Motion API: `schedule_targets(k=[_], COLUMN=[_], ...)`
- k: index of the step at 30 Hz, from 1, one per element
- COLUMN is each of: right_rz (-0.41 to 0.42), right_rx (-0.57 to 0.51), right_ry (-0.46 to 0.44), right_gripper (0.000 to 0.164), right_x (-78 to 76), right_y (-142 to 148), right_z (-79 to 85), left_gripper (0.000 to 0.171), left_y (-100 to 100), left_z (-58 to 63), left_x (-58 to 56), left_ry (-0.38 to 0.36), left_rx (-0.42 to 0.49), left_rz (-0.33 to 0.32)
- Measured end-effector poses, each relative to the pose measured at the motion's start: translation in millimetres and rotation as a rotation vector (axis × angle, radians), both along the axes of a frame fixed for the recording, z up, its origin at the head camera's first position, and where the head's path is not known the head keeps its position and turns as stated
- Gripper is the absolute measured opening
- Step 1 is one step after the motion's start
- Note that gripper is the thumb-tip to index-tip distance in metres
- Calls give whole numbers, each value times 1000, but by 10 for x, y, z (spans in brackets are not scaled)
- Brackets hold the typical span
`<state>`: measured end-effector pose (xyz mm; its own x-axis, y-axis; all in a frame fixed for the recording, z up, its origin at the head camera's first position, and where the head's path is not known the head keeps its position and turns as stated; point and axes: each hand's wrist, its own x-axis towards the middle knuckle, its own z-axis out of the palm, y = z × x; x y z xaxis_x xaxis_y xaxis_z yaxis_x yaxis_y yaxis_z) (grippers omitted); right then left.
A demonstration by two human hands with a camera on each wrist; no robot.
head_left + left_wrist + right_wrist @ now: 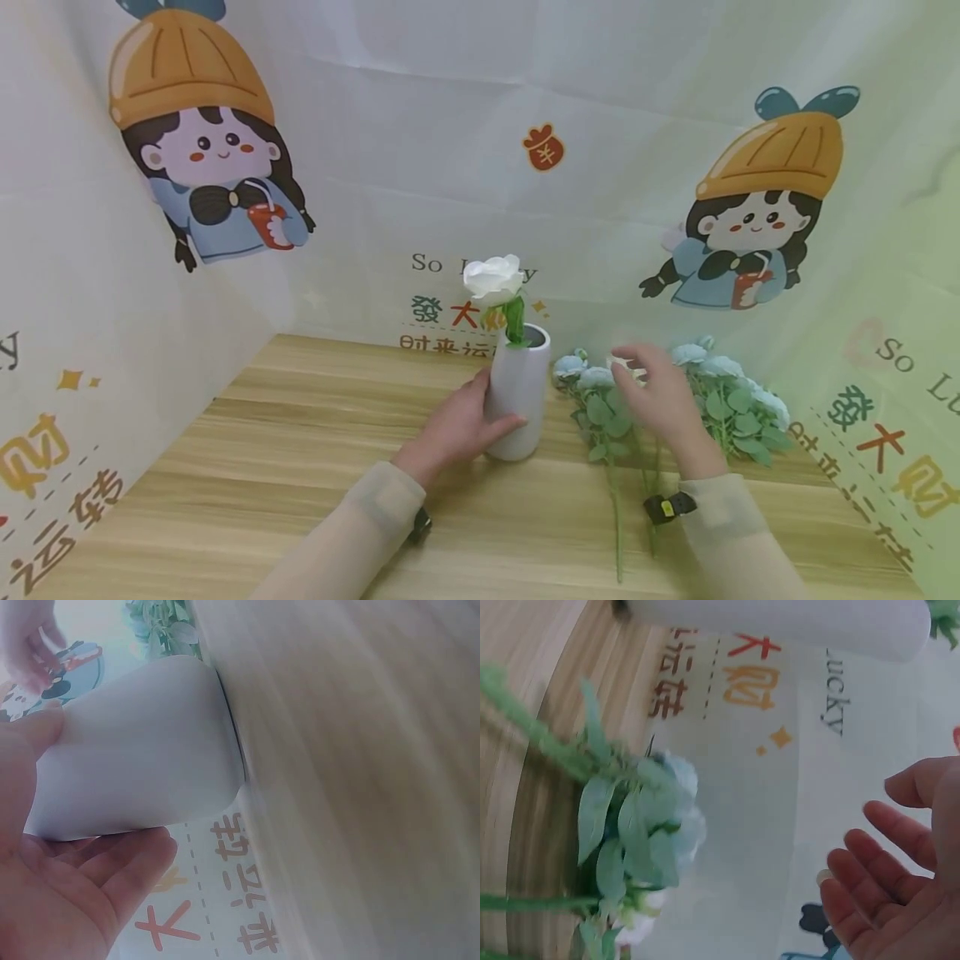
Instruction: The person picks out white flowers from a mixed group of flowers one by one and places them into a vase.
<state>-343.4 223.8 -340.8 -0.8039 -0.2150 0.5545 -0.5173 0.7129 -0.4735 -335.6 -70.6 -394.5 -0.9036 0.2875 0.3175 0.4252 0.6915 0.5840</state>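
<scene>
A white vase (517, 400) stands on the wooden table, with one white flower (493, 279) in its mouth, leaning toward the left. My left hand (468, 425) grips the vase low on its body; in the left wrist view the thumb and fingers lie on opposite sides of the vase (142, 750). My right hand (660, 400) hovers above the flowers to the right of the vase. In the right wrist view the right hand (892, 877) has loosely bent fingers and nothing between them. Pale blue flowers (675, 802) with green leaves lie below it.
Another bunch of pale blue flowers (738, 392) lies at the right by the cloth. Long green stems (618, 525) reach toward the table's front. A printed cloth (420, 150) hangs behind and at both sides of the wooden table (300, 433).
</scene>
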Motion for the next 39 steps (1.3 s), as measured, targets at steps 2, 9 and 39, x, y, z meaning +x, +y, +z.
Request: schedule_targets(k=[2, 9, 39], right_rz=[-40, -170, -248], right_rx=[32, 231, 230], right_ry=[-60, -323, -674], right_gripper=[29, 32, 33], right_x=[-16, -49, -128], right_y=[78, 259, 386], right_z=[-22, -101, -454], left_gripper=[89, 89, 90], left_y=[1, 5, 13], left_z=[0, 14, -15], left_x=[3, 18, -1], left_ry=[-4, -2, 2], left_rx=[3, 6, -1], left_rz=[-2, -5, 15])
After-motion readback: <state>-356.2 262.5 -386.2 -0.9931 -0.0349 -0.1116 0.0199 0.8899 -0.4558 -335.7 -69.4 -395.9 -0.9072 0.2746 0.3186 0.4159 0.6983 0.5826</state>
